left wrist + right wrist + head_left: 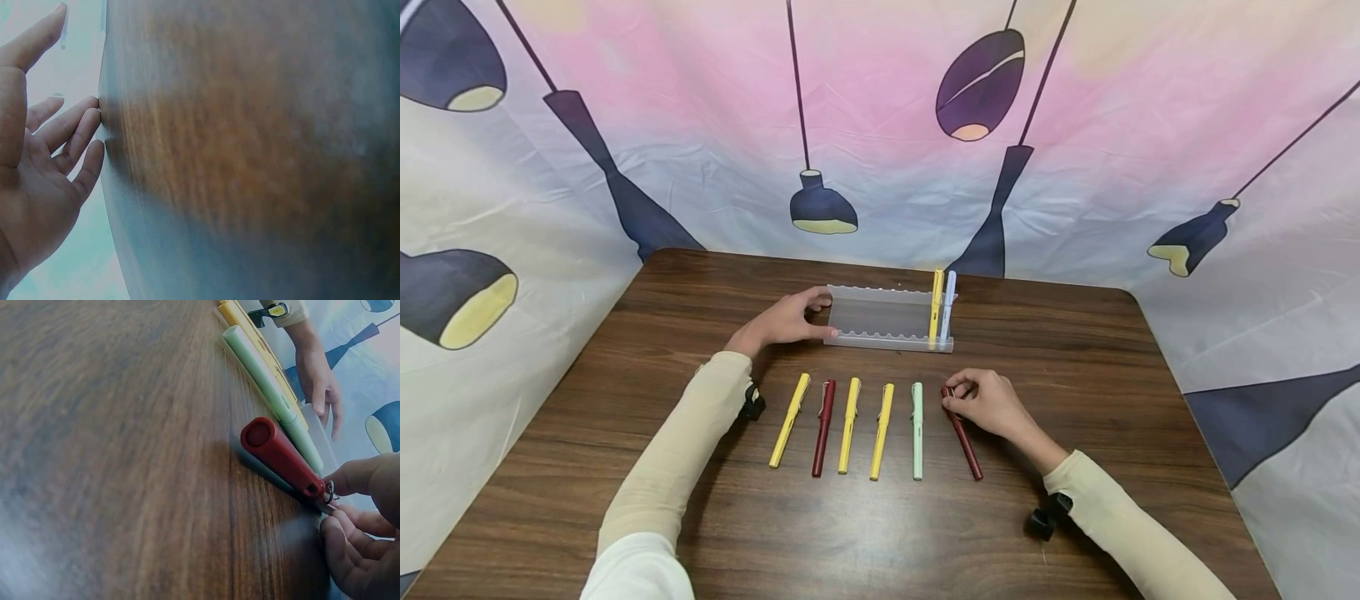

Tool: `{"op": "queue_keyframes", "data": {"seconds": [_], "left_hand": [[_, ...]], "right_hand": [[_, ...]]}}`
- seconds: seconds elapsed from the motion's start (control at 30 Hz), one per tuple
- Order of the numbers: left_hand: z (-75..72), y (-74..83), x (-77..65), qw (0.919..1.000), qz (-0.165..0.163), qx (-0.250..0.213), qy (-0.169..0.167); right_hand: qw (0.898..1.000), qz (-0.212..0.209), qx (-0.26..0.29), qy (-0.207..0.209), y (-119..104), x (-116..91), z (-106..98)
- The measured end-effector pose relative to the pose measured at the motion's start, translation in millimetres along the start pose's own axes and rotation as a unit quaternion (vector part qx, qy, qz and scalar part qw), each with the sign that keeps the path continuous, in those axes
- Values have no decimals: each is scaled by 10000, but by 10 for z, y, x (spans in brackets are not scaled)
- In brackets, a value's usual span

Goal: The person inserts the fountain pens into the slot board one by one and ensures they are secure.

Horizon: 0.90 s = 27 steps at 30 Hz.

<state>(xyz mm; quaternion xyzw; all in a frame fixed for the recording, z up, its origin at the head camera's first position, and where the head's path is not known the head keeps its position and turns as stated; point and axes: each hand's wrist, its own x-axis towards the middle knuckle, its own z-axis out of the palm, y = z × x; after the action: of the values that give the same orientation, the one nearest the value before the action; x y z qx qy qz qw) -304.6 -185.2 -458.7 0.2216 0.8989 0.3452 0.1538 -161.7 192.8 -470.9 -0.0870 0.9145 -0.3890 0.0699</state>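
At the left end of a clear pen rack with notched edges, my left hand holds it, thumb at the front corner and fingers at the back corner. The left wrist view shows that hand with its fingers spread apart. My right hand pinches the clip end of a dark red pen, which lies slanted on the table. Up close, the pen's round red end faces the right wrist camera. A yellow pen and a pale lilac pen rest in the rack's right-end notches.
A row of pens lies in front of the rack: yellow, dark red, two more yellow ones, and mint green nearest the right hand. They lie on a brown wooden table. A lamp-patterned cloth hangs behind.
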Motion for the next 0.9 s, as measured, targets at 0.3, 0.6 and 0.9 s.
{"op": "queue_keyframes", "data": {"seconds": [0.3, 0.6, 0.9], "left_hand": [[1, -3, 0, 10000, 1, -9, 13], [0, -8, 2, 10000, 27, 8, 17], [1, -7, 0, 10000, 32, 90, 9]], "right_hand": [[9998, -53, -180, -97, 2, 11, 1], [9998, -61, -52, -175, -10, 1, -16], [9997, -84, 212, -82, -96, -43, -135]]}}
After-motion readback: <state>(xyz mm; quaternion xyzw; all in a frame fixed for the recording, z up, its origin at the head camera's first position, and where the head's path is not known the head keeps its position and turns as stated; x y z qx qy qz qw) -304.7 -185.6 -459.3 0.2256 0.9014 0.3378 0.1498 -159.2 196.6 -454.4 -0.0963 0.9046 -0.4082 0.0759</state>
